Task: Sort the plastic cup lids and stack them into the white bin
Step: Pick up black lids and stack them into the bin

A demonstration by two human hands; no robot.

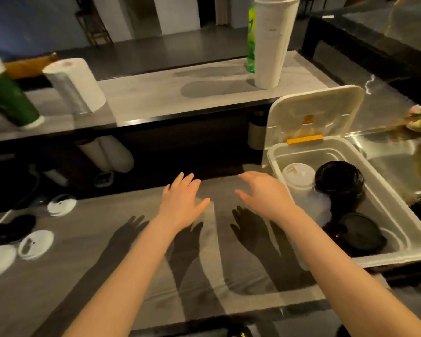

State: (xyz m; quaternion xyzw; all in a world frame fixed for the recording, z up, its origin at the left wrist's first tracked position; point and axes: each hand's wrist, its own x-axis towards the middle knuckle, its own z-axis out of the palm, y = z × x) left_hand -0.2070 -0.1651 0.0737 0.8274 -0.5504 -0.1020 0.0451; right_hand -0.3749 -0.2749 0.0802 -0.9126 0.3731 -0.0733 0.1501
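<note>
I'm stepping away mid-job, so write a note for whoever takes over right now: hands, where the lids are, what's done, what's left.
Hands: left hand and right hand are both open and empty, above the counter.
Done: the white bin, lid up, to the right, holds a white lid stack, a black lid stack and more black lids.
Left: loose white lids and loose black lids at the counter's left end.
</note>
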